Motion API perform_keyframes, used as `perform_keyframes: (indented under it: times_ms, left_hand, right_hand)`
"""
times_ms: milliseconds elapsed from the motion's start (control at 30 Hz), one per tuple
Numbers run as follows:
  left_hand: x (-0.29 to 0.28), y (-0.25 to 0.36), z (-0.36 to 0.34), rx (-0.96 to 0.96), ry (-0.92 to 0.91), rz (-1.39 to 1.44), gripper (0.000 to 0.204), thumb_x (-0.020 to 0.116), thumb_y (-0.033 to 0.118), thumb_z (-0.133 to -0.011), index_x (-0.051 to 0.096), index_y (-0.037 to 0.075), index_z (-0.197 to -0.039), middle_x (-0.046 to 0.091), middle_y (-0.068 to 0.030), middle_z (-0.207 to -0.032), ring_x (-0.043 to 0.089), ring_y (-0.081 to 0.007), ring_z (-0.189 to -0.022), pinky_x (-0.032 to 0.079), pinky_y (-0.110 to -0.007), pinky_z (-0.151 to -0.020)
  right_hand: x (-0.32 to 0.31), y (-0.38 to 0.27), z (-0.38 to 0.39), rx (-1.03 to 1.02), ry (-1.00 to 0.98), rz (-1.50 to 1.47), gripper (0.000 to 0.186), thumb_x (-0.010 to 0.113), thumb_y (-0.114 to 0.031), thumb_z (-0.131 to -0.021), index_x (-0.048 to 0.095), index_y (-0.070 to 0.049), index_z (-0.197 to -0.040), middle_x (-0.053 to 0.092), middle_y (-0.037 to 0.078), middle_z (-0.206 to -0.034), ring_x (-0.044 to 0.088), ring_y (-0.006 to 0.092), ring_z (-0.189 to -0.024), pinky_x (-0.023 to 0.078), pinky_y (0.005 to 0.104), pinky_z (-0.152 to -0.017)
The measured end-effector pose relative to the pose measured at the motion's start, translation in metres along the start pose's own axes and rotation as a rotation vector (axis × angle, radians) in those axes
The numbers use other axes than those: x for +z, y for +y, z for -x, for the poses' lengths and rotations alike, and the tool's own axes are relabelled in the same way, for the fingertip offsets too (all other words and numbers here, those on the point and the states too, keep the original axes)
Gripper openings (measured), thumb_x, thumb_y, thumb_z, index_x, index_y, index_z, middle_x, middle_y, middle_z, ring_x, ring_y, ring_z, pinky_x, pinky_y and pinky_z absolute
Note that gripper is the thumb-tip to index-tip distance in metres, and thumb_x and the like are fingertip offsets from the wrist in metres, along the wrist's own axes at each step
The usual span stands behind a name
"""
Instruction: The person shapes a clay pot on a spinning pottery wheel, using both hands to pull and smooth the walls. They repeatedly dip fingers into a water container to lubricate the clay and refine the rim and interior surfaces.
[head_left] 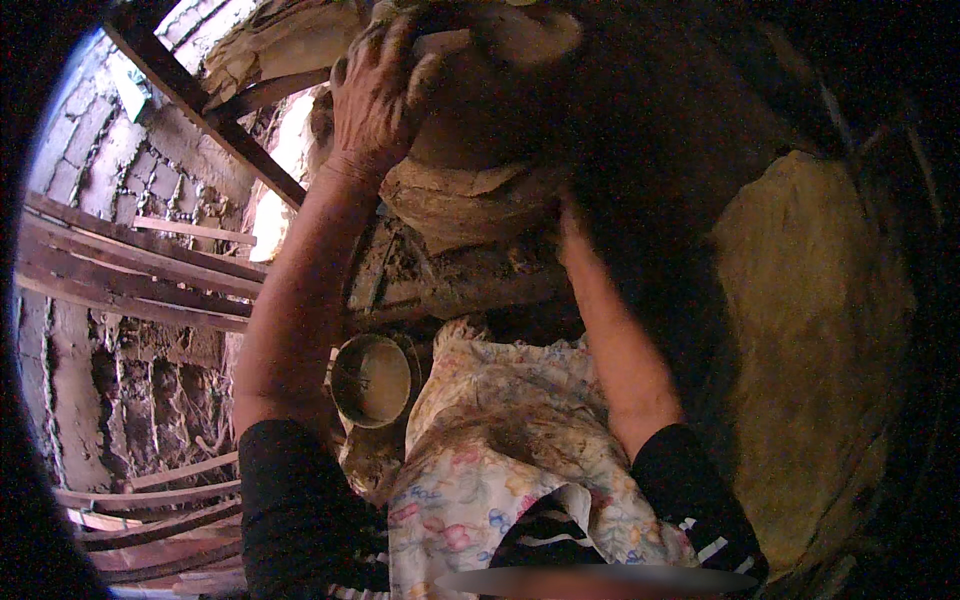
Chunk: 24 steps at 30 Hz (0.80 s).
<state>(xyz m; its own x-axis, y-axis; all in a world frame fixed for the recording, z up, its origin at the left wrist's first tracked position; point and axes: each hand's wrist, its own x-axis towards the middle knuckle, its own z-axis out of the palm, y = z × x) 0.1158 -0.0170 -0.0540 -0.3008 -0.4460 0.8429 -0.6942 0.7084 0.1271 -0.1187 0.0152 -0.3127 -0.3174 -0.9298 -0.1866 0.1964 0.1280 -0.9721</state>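
At the upper left of the middle, my left hand point(375, 105) has its back toward me and its fingers bent over the far left side of a dark, rounded clay-coloured form point(465, 130). What lies under those fingers is hidden. My right forearm reaches up to the near right side of the same form, where my right hand point(570, 212) fades into deep shadow and its fingers do not show. A pale, cracked, rounded mass point(455, 205) sits below the dark form. Beyond it is a smooth, rounded brown piece point(530, 38).
A round container point(372, 382) with murky brown contents stands left of my stained floral apron point(510, 410). Wooden slats point(140, 265) and a rough block wall point(100, 140) are at left, with a slanting beam point(200, 110). A large yellowish sheet-like surface point(815, 350) lies at right.
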Motion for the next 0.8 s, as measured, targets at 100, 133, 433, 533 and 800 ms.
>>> perform_keyframes:
  times_ms: [100,133,433,533,800]
  left_hand:
    - [0.002,0.012,-0.018,0.372,-0.231,-0.406,0.049,0.048,0.035,-0.087,0.048,0.009,-0.128,0.038,-0.0155,-0.139,0.033,-0.0332,-0.129,0.014,-0.048,-0.11]
    - [0.002,0.017,-0.02,0.372,-0.252,-0.416,0.049,0.048,0.035,-0.086,0.049,0.009,-0.127,0.037,-0.0153,-0.139,0.032,-0.0331,-0.13,0.014,-0.048,-0.11]
    - [0.042,0.0,-0.016,0.37,-0.497,-0.716,0.046,0.044,0.043,-0.087,0.052,0.018,-0.124,0.046,-0.013,-0.131,0.032,-0.0321,-0.129,0.015,-0.055,-0.107]
    - [0.066,0.006,-0.016,0.191,-0.593,-0.753,0.047,0.042,0.046,-0.087,0.051,0.02,-0.126,0.048,-0.0132,-0.129,0.031,-0.0344,-0.129,0.016,-0.058,-0.105]
    - [0.111,0.071,-0.029,0.284,-0.644,-0.503,0.043,0.046,0.042,-0.086,0.051,0.019,-0.123,0.052,-0.0111,-0.122,0.047,-0.0309,-0.111,0.036,-0.05,-0.087]
  right_hand:
    - [0.005,0.002,0.008,-0.005,0.016,0.015,0.074,0.047,-0.054,-0.085,0.03,-0.006,-0.139,0.028,0.012,-0.144,0.029,0.0286,-0.13,0.026,0.0418,-0.105]
    - [0.009,0.004,0.014,-0.006,0.021,0.018,0.074,0.047,-0.054,-0.085,0.03,-0.006,-0.139,0.028,0.012,-0.145,0.029,0.0286,-0.13,0.026,0.0418,-0.105]
    - [-0.007,0.001,-0.005,0.039,-0.066,-0.046,0.074,0.047,-0.053,-0.085,0.03,-0.005,-0.139,0.026,0.012,-0.145,0.027,0.0286,-0.131,0.025,0.0415,-0.106]
    - [0.002,0.006,-0.01,0.027,-0.063,-0.019,0.073,0.046,-0.053,-0.086,0.03,-0.005,-0.139,0.026,0.012,-0.145,0.027,0.0286,-0.132,0.025,0.0415,-0.106]
    - [0.043,0.005,0.025,-0.13,0.119,0.173,0.074,0.05,-0.054,-0.084,0.035,-0.004,-0.136,0.035,0.013,-0.14,0.034,0.0312,-0.126,0.03,0.0403,-0.102]
